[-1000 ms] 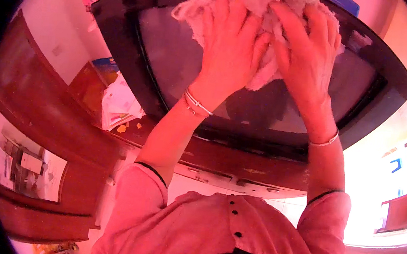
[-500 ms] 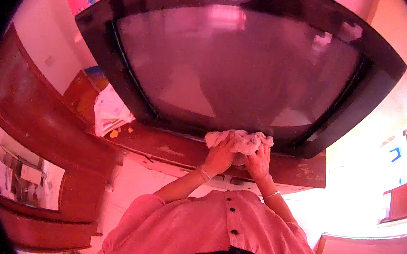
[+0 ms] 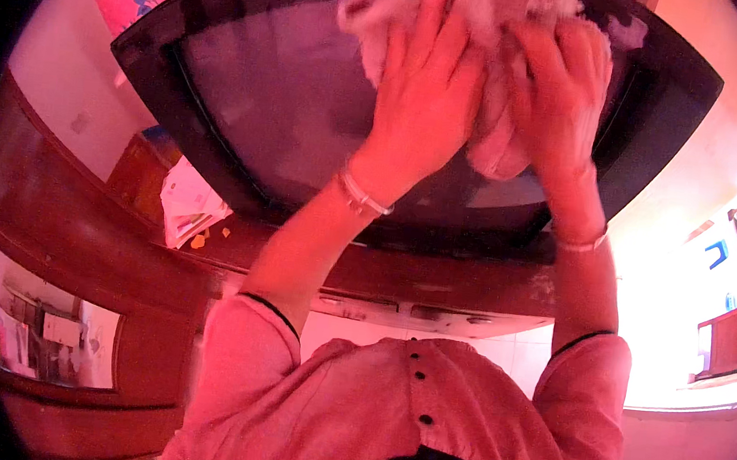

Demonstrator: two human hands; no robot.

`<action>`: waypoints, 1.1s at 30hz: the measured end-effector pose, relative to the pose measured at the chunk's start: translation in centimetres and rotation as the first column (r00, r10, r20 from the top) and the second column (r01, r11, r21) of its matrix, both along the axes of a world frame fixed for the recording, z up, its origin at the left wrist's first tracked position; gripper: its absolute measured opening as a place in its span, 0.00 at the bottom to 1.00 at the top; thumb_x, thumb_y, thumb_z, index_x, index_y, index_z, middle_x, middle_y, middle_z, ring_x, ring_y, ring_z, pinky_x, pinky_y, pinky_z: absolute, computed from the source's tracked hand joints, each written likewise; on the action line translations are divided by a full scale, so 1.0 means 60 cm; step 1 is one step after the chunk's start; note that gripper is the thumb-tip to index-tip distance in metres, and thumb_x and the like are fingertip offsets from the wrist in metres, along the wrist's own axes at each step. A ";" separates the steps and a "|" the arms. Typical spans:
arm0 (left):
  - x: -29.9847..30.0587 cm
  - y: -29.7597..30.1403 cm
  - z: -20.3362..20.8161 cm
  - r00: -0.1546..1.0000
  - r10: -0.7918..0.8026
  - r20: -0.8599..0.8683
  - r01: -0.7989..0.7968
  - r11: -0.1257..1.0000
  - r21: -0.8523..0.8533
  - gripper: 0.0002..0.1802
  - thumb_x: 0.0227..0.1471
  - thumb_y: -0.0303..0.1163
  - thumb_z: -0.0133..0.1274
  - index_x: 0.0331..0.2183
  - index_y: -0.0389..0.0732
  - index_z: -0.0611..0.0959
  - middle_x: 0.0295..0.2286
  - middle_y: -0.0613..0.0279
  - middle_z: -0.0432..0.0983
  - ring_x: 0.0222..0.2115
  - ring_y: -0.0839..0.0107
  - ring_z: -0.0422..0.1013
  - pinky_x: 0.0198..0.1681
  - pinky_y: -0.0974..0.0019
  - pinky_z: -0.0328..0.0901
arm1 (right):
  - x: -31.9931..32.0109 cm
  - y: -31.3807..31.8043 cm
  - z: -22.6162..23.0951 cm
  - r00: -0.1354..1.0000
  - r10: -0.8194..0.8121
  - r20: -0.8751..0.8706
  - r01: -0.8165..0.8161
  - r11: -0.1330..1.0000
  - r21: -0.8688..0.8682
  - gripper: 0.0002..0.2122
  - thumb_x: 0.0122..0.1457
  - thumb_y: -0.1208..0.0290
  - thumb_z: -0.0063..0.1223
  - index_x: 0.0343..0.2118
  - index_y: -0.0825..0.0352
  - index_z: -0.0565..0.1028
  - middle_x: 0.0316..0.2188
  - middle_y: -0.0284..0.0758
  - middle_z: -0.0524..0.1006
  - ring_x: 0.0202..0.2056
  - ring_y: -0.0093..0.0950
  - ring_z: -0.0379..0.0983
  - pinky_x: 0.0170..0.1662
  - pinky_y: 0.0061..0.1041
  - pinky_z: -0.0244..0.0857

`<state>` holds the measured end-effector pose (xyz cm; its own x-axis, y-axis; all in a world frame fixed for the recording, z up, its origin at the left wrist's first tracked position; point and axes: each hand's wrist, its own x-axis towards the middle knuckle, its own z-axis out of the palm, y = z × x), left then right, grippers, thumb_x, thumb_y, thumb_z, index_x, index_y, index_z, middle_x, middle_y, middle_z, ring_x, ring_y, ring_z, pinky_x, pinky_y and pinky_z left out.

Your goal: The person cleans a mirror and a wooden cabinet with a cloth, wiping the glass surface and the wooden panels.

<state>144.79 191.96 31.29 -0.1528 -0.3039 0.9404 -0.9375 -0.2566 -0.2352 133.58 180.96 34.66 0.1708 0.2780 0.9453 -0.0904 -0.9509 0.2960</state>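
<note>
A pale, crumpled cloth (image 3: 496, 149) is bunched between my two raised hands, in front of the upper part of a large dark television (image 3: 265, 105). My left hand (image 3: 430, 98) grips the cloth's left side, fingers pointing up and a bracelet round the wrist. On the other side my right hand (image 3: 563, 98) has its fingers bent over the cloth, also with a bracelet below it. The hands and cloth cover much of the screen's middle and right. Whether the cloth touches the glass I cannot tell.
Under the television is a reddish-brown wooden stand (image 3: 365, 270) with drawers along its front. Papers (image 3: 189, 204) lie at its left end, beside small yellow bits. A brown wooden cabinet with a mirror-like panel (image 3: 57, 333) fills the left side. Bright light comes from the right.
Both hands have risen with the cloth from the television's bottom edge to the upper part of its screen. My forearms are now stretched further up, and the cloth looks more spread out.
</note>
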 end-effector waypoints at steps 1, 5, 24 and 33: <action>-0.006 -0.004 -0.006 1.000 -0.007 0.002 0.007 1.000 -0.006 0.15 0.46 0.33 0.50 0.36 0.35 0.79 0.58 0.55 0.56 0.60 0.50 0.49 0.52 0.45 0.55 | -0.006 -0.004 -0.022 1.000 -0.001 -0.026 0.003 0.998 0.066 0.11 0.41 0.73 0.55 0.31 0.61 0.75 0.31 0.37 0.68 0.37 0.39 0.65 0.37 0.34 0.58; -0.068 -0.001 -0.144 0.914 0.016 -0.406 0.061 0.982 0.176 0.23 0.46 0.30 0.49 0.47 0.35 0.75 0.56 0.53 0.59 0.59 0.51 0.51 0.55 0.47 0.53 | -0.032 -0.020 -0.225 0.995 0.061 -0.077 -0.035 0.954 0.298 0.14 0.44 0.70 0.58 0.37 0.59 0.75 0.43 0.43 0.70 0.46 0.46 0.65 0.44 0.45 0.57; -0.165 -0.090 -0.165 0.833 -0.233 -0.502 0.390 0.891 0.232 0.23 0.45 0.26 0.50 0.47 0.43 0.74 0.52 0.49 0.63 0.53 0.50 0.60 0.48 0.56 0.59 | -0.151 -0.106 -0.197 0.995 0.058 -0.078 -0.051 0.995 0.089 0.13 0.38 0.70 0.54 0.30 0.64 0.75 0.44 0.40 0.74 0.46 0.40 0.70 0.45 0.40 0.64; -0.171 -0.194 0.031 0.954 -0.298 -0.028 0.298 0.954 -0.017 0.22 0.49 0.33 0.48 0.48 0.43 0.74 0.51 0.50 0.64 0.56 0.49 0.55 0.54 0.45 0.52 | -0.182 -0.146 0.046 0.983 -0.177 0.057 0.175 0.983 0.047 0.21 0.48 0.78 0.44 0.49 0.67 0.69 0.41 0.47 0.71 0.43 0.49 0.65 0.48 0.39 0.61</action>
